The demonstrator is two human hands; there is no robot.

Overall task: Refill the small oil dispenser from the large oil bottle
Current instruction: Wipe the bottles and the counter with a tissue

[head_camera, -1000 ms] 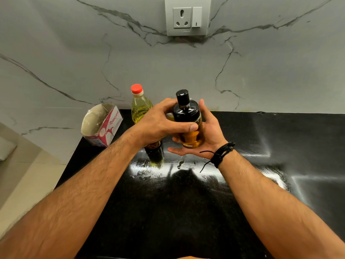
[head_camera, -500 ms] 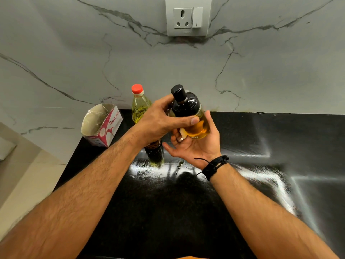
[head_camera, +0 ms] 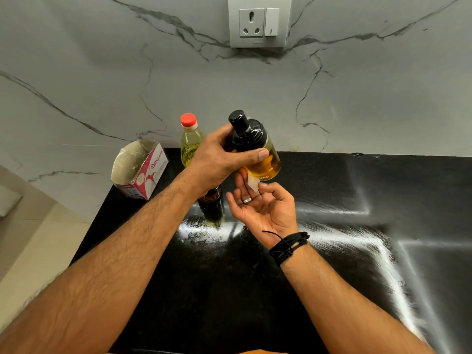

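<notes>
left hand [head_camera: 217, 159]: mid-frame, just above centre, fingers and thumb wrapped round the black top of the small oil dispenser, carrying it clear of the counter
small oil dispenser [head_camera: 255, 146]: centre of the frame, held in the air and tilted with its black pump cap leaning toward the upper left; amber oil sits in the lower glass part, white lettering near the base
right hand [head_camera: 263, 208]: just below the dispenser, palm turned up, fingers loosely spread and slightly bent; fingertips near the glass base, though contact cannot be told; a ring on one finger, dark cords round the wrist
white scrap [head_camera: 253, 184]: small pale piece lying at the fingertips of the right hand, right under the dispenser base
large oil bottle [head_camera: 190, 141]: upright on the counter left of the dispenser, behind the left hand, red cap on, pale yellow oil inside; its lower part is hidden by the wrist
carton [head_camera: 140, 169]: open pink and white box at the left edge of the counter, mouth facing up
counter [head_camera: 332, 251]: glossy black, filling the lower frame
wall socket [head_camera: 259, 21]: top centre on the marble wall
</notes>
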